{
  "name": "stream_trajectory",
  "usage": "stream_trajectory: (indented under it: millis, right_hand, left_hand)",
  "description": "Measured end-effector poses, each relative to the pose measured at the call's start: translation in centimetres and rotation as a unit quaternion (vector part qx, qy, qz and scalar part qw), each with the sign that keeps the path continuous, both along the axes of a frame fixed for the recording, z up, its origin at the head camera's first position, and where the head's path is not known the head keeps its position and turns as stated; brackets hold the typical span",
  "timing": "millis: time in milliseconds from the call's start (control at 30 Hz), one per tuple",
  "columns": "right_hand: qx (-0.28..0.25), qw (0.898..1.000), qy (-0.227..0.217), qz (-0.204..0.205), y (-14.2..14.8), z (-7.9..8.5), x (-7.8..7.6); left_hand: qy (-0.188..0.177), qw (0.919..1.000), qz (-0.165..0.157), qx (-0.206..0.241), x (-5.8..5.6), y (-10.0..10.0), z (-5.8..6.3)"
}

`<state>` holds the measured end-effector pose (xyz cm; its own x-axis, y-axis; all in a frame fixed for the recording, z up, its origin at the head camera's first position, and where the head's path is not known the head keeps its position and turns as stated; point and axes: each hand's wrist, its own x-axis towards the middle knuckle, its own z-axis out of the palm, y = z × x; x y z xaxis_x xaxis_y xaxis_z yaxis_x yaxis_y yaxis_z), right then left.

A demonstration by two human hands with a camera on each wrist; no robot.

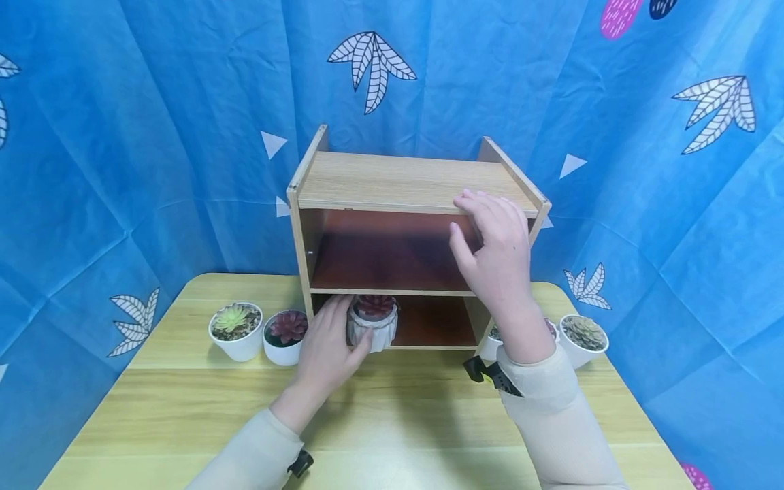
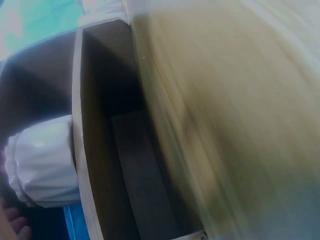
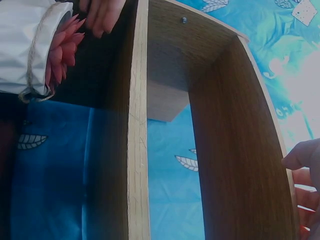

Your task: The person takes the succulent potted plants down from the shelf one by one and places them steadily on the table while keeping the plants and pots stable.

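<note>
A white fluted pot (image 1: 384,333) with a dark red succulent (image 1: 375,305) stands in the lower left compartment of a wooden shelf (image 1: 392,291). Twine circles the pot near its rim in the right wrist view. My left hand (image 1: 327,340) is at the pot's left side, its fingers extended and its thumb in front of the pot. Beside the red succulent, those fingertips (image 3: 103,17) look straight. My right hand (image 1: 496,252) is at the front edge of the top board (image 1: 404,180), fingers loosely bent and thumb apart; firm contact there is unclear.
On the table (image 1: 184,408), left of the shelf, stand a white pot with a green succulent (image 1: 235,333) and one with a purple-red succulent (image 1: 286,335). To the right are a grey-green potted succulent (image 1: 583,338) and other pots partly covered by my right arm. A blue curtain (image 1: 202,136) hangs behind.
</note>
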<state>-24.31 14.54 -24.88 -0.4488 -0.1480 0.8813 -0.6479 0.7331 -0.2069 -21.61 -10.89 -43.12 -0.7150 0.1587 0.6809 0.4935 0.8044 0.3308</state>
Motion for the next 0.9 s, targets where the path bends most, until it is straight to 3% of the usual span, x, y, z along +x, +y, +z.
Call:
stream_trajectory:
  millis: [167,533,900]
  right_hand:
    - [0.0,1.0,-0.001,-0.001,0.0,0.0,0.0]
    - [-0.003,1.0,0.002,0.0,0.0,-0.1,0.0]
    - [0.0,1.0,-0.004,-0.002,0.0,0.0,0.0]
  left_hand:
    - [-0.052,0.9983,0.013,0.02,-0.2,0.4,0.1]
    - [-0.119,0.9916,0.038,0.035,-0.8,1.0,0.2]
    - [-0.205,0.972,0.002,0.115,-1.4,1.2,0.1]
